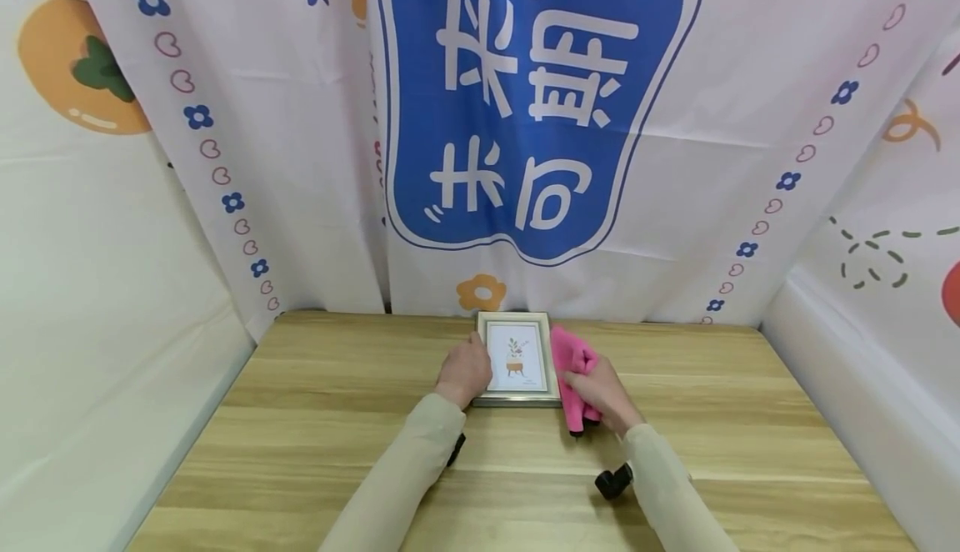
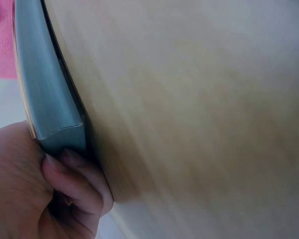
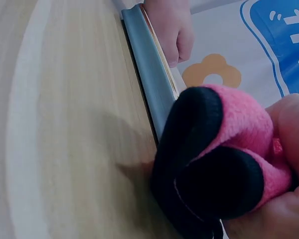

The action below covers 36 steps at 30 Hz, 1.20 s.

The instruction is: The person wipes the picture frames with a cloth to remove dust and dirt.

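A picture frame (image 1: 525,343) with a pale moulding lies flat on the wooden table, showing a small potted-plant print. My left hand (image 1: 465,371) grips its left side; in the left wrist view the curled fingers (image 2: 72,186) hold the corner of the blue-grey moulding (image 2: 47,74). On the other side, my right hand (image 1: 606,393) pinches a bunched pink cloth (image 1: 570,373) beside the frame's right edge. Up close in the right wrist view, the cloth (image 3: 244,117) has a black border and is folded over. Whether the cloth touches the frame cannot be told.
The wood-grain table (image 1: 337,419) ends at a printed white curtain (image 1: 322,160) behind the frame. White side walls (image 1: 97,285) flank the table left and right. A black wrist device (image 1: 613,482) sits by the right sleeve, another (image 1: 456,450) by the left.
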{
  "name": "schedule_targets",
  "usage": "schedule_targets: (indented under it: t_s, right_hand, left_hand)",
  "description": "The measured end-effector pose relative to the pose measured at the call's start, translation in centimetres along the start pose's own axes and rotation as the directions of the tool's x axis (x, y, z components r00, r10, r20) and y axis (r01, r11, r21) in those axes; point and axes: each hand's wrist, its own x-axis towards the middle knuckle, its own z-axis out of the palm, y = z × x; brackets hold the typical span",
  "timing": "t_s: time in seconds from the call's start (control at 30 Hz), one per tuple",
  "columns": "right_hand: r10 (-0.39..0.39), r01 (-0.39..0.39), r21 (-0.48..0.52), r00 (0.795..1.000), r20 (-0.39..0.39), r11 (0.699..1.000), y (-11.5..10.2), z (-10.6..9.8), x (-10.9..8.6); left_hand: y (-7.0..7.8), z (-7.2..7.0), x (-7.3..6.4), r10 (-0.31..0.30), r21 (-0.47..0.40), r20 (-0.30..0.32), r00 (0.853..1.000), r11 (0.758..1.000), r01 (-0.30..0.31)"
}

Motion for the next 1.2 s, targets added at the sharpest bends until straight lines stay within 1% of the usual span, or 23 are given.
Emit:
schedule_targets:
  t_s: [0.13,0.27,0.4,0.6,0.73,0.87,1.03,1.13,1.2]
  right_hand:
    - [-0.003,0.003,-0.024,1.000,0.000,1.000,0.1,-0.1,-0.8]
    - [-0.006,0.006,-0.072,1.000,-0.001,0.997,0.2,-0.2,-1.5]
    - [-0.006,0.006,-0.106,1.000,-0.002,0.994,0.3,-0.3,-2.1]
    - [-0.012,0.010,-0.156,1.000,-0.013,0.988,0.5,-0.5,-3.1]
    - [-0.011,0.010,-0.164,1.000,-0.004,0.986,0.6,-0.7,-3.9]
    - [-0.030,0.030,-0.168,1.000,0.006,0.985,0.8,-1.1,-5.0]
    - [-0.037,0.043,-0.194,0.999,0.036,0.980,1.1,-1.7,-6.1]
    - [-0.048,0.062,-0.188,0.996,0.080,0.980,1.3,-2.4,-6.6]
    - [-0.060,0.082,-0.179,0.990,0.124,0.981,1.2,-3.1,-6.8]
  left_hand:
    - [0.0,-0.1,-0.2,-0.005,-0.006,-0.006,1.000,1.000,0.005]
    - [0.1,-0.2,-0.3,-0.003,-0.012,-0.016,1.000,1.000,0.002]
    - [0.2,-0.3,-0.4,-0.005,-0.036,-0.032,0.999,0.999,0.004]
    - [0.3,-0.1,-0.3,-0.019,-0.053,-0.020,1.000,0.998,0.018]
    - [0.3,-0.1,-0.2,-0.023,-0.049,-0.019,1.000,0.999,0.022]
    - [0.4,-0.3,-0.1,-0.012,-0.048,-0.036,0.999,0.999,0.011]
    - [0.3,-0.3,-0.1,-0.001,-0.019,-0.035,0.999,1.000,0.000]
    - [0.3,-0.4,-0.3,-0.002,-0.017,-0.026,1.000,1.000,0.001]
    - [0.5,-0.5,-0.5,0.000,-0.023,-0.031,1.000,1.000,0.000]
